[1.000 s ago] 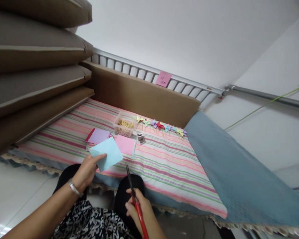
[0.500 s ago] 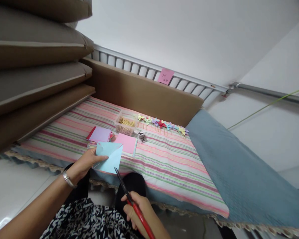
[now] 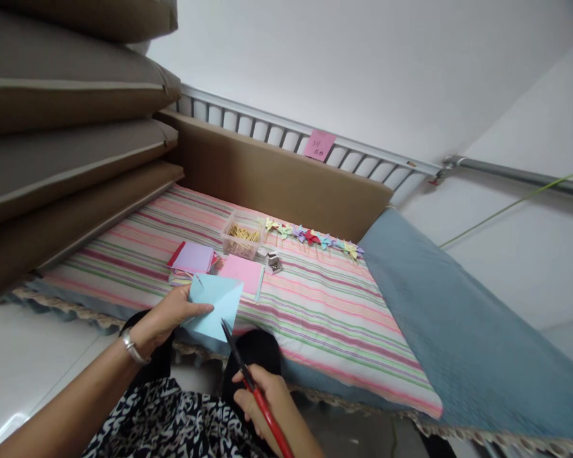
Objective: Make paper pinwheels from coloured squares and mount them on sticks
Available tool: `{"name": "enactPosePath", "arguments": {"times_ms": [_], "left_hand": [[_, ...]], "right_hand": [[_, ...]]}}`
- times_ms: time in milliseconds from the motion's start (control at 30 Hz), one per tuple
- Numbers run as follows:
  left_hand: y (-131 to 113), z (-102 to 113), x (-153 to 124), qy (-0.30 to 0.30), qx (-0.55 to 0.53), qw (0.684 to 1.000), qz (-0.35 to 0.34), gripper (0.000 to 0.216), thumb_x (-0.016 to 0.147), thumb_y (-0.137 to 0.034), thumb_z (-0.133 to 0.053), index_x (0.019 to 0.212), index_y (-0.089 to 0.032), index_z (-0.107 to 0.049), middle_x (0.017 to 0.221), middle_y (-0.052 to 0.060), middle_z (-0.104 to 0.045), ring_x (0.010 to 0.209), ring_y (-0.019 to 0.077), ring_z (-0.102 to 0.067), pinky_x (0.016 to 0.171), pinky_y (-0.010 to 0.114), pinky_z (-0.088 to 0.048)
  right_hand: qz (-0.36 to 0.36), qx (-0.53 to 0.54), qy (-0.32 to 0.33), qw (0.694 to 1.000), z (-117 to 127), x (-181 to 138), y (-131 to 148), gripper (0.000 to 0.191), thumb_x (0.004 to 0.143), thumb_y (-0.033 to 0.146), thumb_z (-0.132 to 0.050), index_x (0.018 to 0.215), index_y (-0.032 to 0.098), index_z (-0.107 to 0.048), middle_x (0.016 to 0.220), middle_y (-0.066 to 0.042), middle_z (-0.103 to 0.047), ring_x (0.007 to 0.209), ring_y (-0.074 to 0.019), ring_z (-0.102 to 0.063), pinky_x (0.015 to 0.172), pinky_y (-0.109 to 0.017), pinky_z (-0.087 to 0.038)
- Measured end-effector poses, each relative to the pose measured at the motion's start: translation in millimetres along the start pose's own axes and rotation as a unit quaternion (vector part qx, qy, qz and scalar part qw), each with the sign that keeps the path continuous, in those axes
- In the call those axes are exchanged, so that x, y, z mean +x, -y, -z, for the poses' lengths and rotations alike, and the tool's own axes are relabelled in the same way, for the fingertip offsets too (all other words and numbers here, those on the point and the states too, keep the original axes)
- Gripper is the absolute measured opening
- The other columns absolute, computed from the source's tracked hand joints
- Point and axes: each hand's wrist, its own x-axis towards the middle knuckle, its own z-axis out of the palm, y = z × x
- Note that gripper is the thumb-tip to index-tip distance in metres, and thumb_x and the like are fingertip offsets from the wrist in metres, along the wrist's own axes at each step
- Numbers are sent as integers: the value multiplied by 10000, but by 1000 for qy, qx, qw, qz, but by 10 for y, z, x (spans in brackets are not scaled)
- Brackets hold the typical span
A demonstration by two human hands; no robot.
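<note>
My left hand (image 3: 174, 313), wearing a bracelet, pinches the left edge of a light blue square of paper (image 3: 223, 295) with the thumb on top. Slits run in from some of the paper's corners. In my right hand (image 3: 273, 399) is a pair of scissors (image 3: 242, 364) with red handles and dark blades. Their tips overlap the paper's near right corner in view; whether the blades are cutting I cannot tell. Just beyond the paper lie a pink paper stack (image 3: 244, 273) and a purple-topped paper stack (image 3: 193, 257).
A clear box (image 3: 239, 248) of thin wooden sticks stands behind the stacks, a small metallic item (image 3: 274, 262) beside it. Several paper pinwheels (image 3: 311, 237) line the back of the striped cloth (image 3: 334, 324). Large cushions (image 3: 76, 159) rise at left; a brown panel (image 3: 272, 175) stands behind.
The blue paper and my left hand have shifted slightly to the right, and the paper is turned a little. The scissors tips now overlap the paper more.
</note>
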Motion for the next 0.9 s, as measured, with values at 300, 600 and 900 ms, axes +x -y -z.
{"name": "enactPosePath", "arguments": {"times_ms": [300,600,900], "left_hand": [[-11,-9,-23,-20,26,999,-18,397,504,-267,-813,826,-115,-640,642,-1,-691,544,144,-588,533,236,-439],[-31,-30,-31,-39,25,999,-21,407,487,-273,-811,827,-115,-652,647,7,-695,551,159,-598,542,246,-444],[-5,-29,-19,-8,24,999,-28,383,513,-270,-804,832,-138,-636,662,-2,-695,556,162,-610,548,249,-459]], "right_hand": [[19,-17,-17,1000,4,-6,46,211,753,306,-603,915,185,-664,509,52,-487,477,-84,-413,484,-193,-316],[36,-35,-25,998,36,-71,115,223,769,332,-606,932,192,-666,595,28,-550,561,-107,-495,533,-186,-377],[25,-8,-38,999,-68,13,9,188,767,301,-598,898,177,-653,542,44,-506,496,-89,-463,477,-180,-332]]}}
